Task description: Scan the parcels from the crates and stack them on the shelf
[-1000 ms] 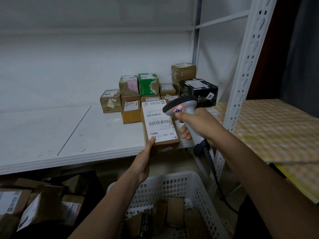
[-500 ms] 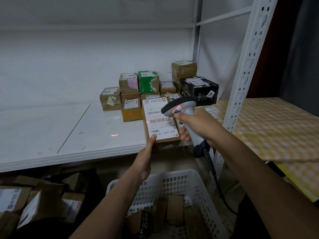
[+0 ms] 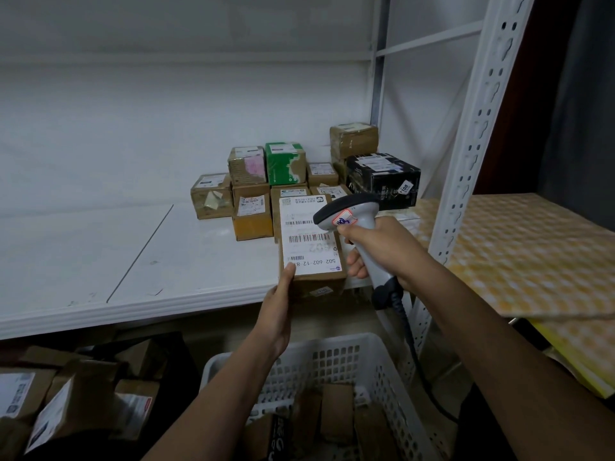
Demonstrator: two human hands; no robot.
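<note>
Left fingers: your thumb (image 3: 289, 272) lay along the near-left edge of the parcel's top face; the other fingers were hidden under the box, so you gripped it from below and from the side.
Left hand (image 3: 276, 314): at about 6 o'clock of the parcel, forearm running down toward 7 o'clock.
Right fingers: curled tight round the scanner handle, index on the front of the grip just under the head.
Right hand (image 3: 382, 251): at 3 o'clock of the parcel, just beside it, forearm going out toward 5 o'clock.
Scanner (image 3: 352, 224): grey handheld with a red-edged sticker on the head, head over the right edge of the label, dark coiled cable dropping from the butt toward 6 o'clock.
Parcel (image 3: 311, 247): brown carton, label up and tilted toward you, held at the front lip of the shelf; a reddish tint lay across the middle barcode.
Shelf (image 3: 133, 261): white board, with a seam line running back toward 1 o'clock.
Stacked parcels (image 3: 249, 201): cluster at 12 o'clock of the held parcel, in the back right part of the shelf; brown cartons plus a green box (image 3: 285, 163) and a black box (image 3: 382, 179) at 1 o'clock.
White crate (image 3: 336, 364): perforated plastic, at 6 o'clock under the shelf, more brown cartons inside.
Loose cartons (image 3: 66, 397): at 8 o'clock on a lower level, labels partly showing.
Upright (image 3: 472, 134): white slotted post at 2 o'clock; yellow patterned surface (image 3: 519, 254) beyond it at 3 o'clock.
</note>
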